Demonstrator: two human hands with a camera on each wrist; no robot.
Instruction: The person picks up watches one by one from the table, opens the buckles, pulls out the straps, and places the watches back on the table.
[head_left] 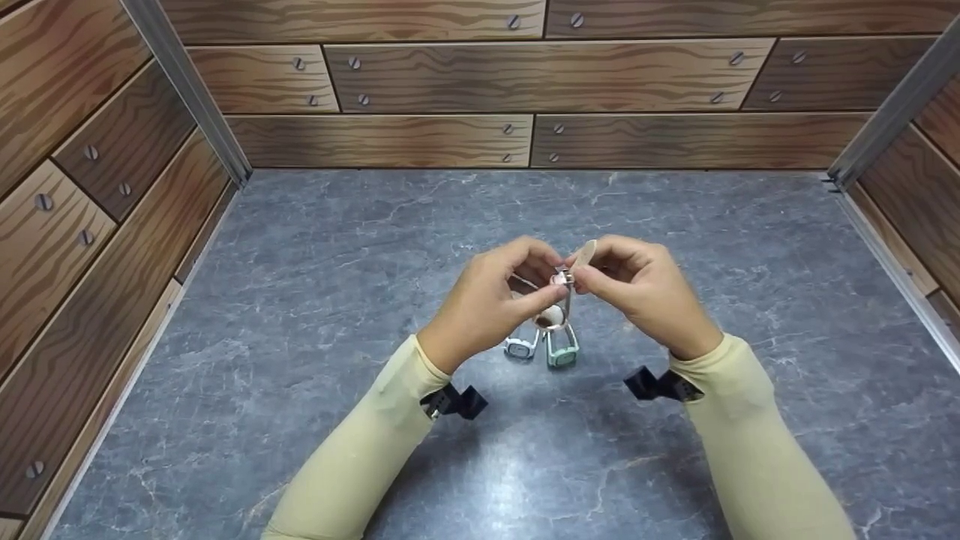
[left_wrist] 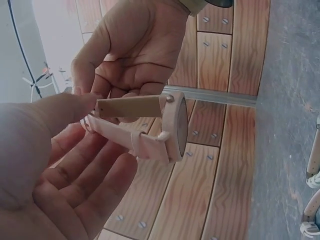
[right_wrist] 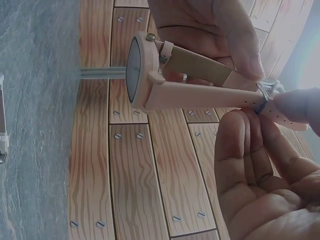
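Observation:
A pale pink wristwatch (head_left: pixel 551 318) with a round case hangs in the air between both hands, its strap looped. My left hand (head_left: pixel 486 301) pinches the strap at the metal buckle (right_wrist: pixel 266 91). In the head view, my right hand (head_left: pixel 646 289) grips the strap's free end (head_left: pixel 585 255), which sticks up between thumb and fingers. The right wrist view shows the holed strap (right_wrist: pixel 205 96) running through the buckle; a loose keeper loop (left_wrist: pixel 136 143) sits on the other strap half. Finger parts cover some of the buckle.
Below the hands, a white watch (head_left: pixel 519 348) and a green watch (head_left: pixel 562 357) lie on the grey marbled table (head_left: pixel 360 247). Wood-patterned walls (head_left: pixel 540 79) enclose the back and sides. Black wrist cameras (head_left: pixel 459 403) are strapped to both sleeves.

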